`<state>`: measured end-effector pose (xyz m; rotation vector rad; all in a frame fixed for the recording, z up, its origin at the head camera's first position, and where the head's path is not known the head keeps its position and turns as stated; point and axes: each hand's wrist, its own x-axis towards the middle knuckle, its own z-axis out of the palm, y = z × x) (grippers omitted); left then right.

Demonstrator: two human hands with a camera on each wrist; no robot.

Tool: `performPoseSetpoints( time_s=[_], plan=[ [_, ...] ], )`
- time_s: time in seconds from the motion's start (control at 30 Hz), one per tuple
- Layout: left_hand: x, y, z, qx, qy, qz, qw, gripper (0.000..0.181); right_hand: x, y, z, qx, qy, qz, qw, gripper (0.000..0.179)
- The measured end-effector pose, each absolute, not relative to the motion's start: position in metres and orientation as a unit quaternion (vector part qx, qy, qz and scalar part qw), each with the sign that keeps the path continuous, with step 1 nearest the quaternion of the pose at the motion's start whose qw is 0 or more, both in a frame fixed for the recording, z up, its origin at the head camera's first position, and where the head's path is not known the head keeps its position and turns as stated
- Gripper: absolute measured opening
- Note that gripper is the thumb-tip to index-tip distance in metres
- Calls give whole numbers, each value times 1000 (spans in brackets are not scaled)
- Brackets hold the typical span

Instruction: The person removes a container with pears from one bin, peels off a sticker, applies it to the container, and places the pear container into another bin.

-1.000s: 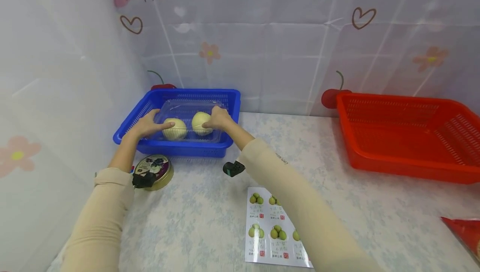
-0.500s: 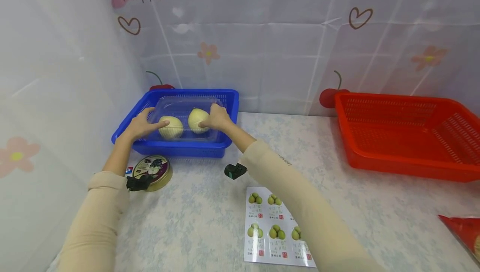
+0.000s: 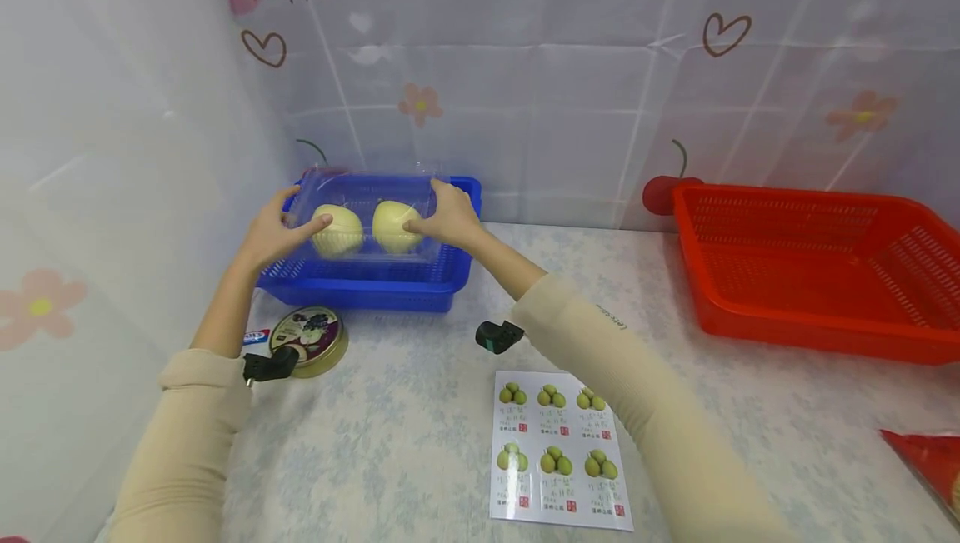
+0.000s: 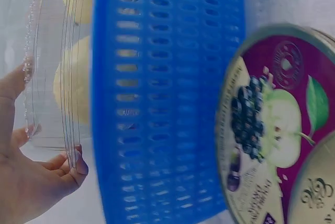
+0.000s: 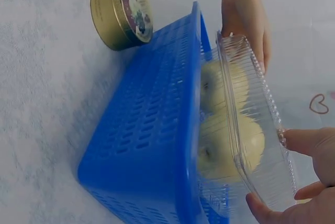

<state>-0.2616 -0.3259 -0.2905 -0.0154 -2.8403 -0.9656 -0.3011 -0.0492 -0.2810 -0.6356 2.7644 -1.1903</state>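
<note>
A clear plastic clamshell box point(image 3: 360, 186) holds two pale yellow pears point(image 3: 337, 231), seen side by side through its wall. My left hand point(image 3: 272, 231) grips the box's left end, and my right hand point(image 3: 453, 216) grips the right end, thumbs on the near side. Beneath the box is a blue perforated basket point(image 3: 360, 296). In the left wrist view the box point(image 4: 47, 103) stands above the rim of the basket point(image 4: 183, 103). From the right wrist, fingertips of the right hand point(image 5: 314, 182) show on the ridged edge of the box.
A round gold tin point(image 3: 309, 339) with a fruit-printed lid stands in front of the basket, a small blue-and-red packet point(image 3: 256, 337) beside it. A sheet of pear stickers point(image 3: 558, 451) lies nearer. At right are a red basket point(image 3: 810, 322) and a red packet point(image 3: 930, 468).
Both hands have raised the box of pears from inside the blue basket to above its rim. The right forearm has shifted right, uncovering more of the sticker sheet.
</note>
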Motion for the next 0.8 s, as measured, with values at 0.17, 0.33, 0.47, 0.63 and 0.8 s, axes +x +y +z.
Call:
performPoseSetpoints(
  time_s=[0.17, 0.33, 0.47, 0.63, 0.8],
  plan=[
    [-258, -317, -280, -21, -940, -327, 94, 87, -297, -37, -271, -211, 902, -377, 18, 86],
    [-254, -307, -271, -34, -937, -330, 111, 87, -294, -26, -264, -217, 899, -379, 10, 88],
    [-252, -299, -264, -42, -937, -326, 119, 87, -293, -15, -259, -226, 894, -388, 2, 88],
    [-251, -288, -258, -52, -937, -324, 122, 88, -292, -1, -257, -233, 887, -398, -9, 89],
    [-249, -277, -255, -64, -934, -331, 122, 86, -289, 13, -255, -235, 882, -407, -14, 90]
  ],
)
